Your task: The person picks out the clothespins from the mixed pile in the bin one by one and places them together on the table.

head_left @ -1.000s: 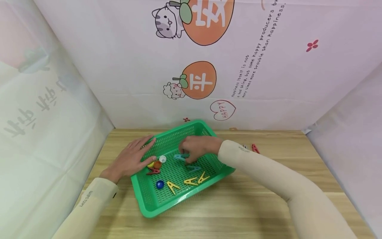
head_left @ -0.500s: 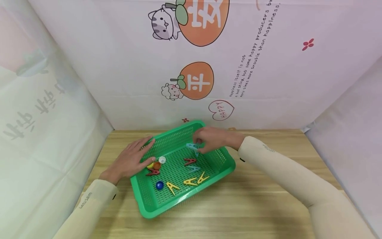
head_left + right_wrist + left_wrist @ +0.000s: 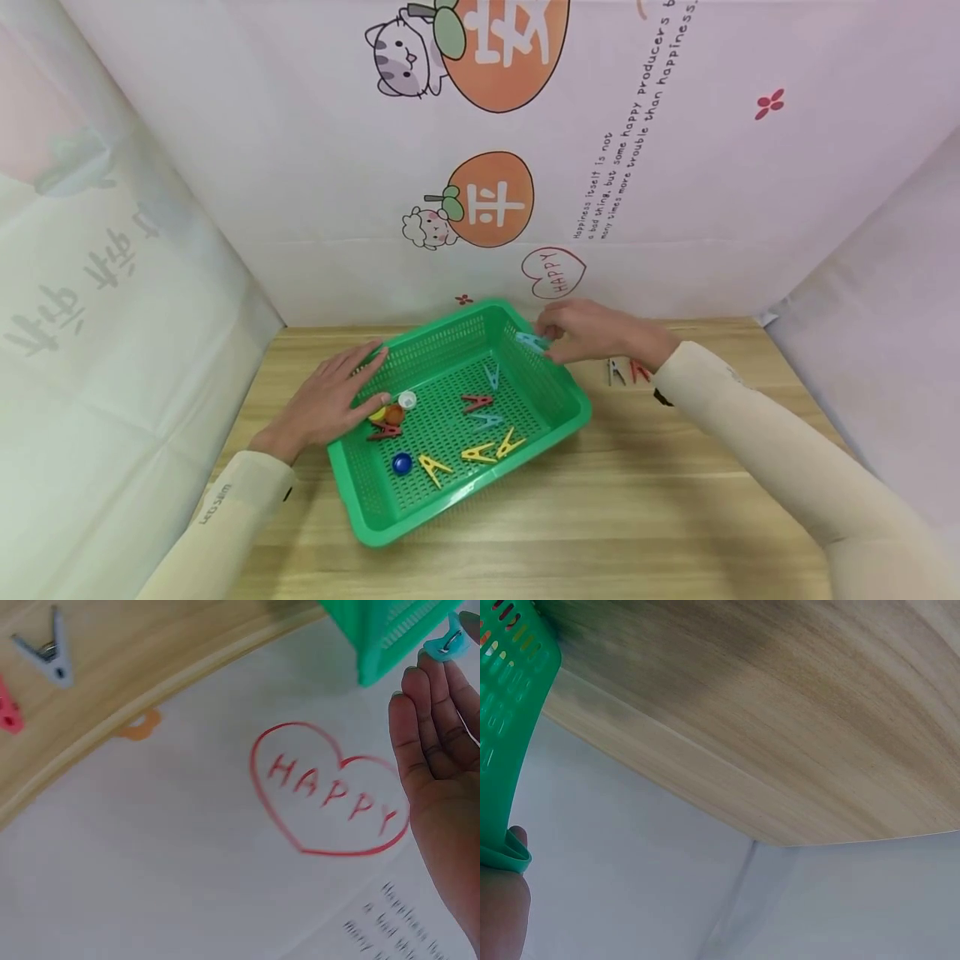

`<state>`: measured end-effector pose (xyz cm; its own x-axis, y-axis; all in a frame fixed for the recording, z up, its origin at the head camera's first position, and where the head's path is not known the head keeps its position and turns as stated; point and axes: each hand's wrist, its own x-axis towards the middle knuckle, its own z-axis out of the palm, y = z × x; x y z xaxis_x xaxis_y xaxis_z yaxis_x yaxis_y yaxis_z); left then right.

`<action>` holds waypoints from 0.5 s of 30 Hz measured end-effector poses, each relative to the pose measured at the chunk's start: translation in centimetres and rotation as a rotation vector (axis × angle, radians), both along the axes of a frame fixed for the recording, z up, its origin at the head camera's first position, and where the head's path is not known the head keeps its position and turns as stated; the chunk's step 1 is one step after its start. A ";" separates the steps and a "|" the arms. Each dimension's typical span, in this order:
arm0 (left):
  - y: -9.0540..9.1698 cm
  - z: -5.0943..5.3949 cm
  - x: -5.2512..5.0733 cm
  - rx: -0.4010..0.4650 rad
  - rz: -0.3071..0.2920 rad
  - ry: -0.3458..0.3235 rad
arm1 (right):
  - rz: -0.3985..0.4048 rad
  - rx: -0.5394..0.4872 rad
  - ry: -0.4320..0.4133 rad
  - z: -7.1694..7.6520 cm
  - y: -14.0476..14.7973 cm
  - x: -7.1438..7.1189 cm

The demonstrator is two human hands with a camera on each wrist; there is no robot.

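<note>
My right hand [image 3: 588, 332] pinches a light blue clothespin [image 3: 532, 342] above the right rim of the green basket [image 3: 420, 527]. In the right wrist view this clothespin [image 3: 450, 643] shows its metal spring at my fingertips. My left hand [image 3: 326, 400] holds the basket's left end, its thumb inside; the left wrist view shows the rim [image 3: 510, 859] between parts of that hand. Inside lie two blue clothespins [image 3: 487, 422], a red clothespin [image 3: 477, 403], three yellow clothespins [image 3: 432, 469], and another red clothespin [image 3: 385, 431] near my left thumb.
Bottle caps also lie in the basket: a white cap [image 3: 407, 400], an orange cap [image 3: 394, 414], a yellow cap partly hidden by my thumb, and a blue cap [image 3: 402, 463]. Right of the basket, a grey clothespin [image 3: 616, 372] and a red clothespin [image 3: 639, 371] lie on the wooden table [image 3: 645, 517].
My right hand has lifted a light blue clothespin from inside the basket and moved it right to the rim, uncovering a red and a blue clothespin. The left hand stays put.
</note>
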<state>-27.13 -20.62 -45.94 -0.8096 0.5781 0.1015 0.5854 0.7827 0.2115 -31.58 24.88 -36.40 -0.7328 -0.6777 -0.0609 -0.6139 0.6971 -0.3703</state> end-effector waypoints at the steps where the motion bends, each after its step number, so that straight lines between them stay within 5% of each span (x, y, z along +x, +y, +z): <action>1: 0.0 0.0 0.0 0.000 0.001 -0.001 | -0.023 -0.006 -0.002 -0.1 0.6 0.0; 15: 0.0 0.1 0.0 -0.003 -0.002 -0.004 | -0.311 -0.045 0.020 -2.6 8.7 1.7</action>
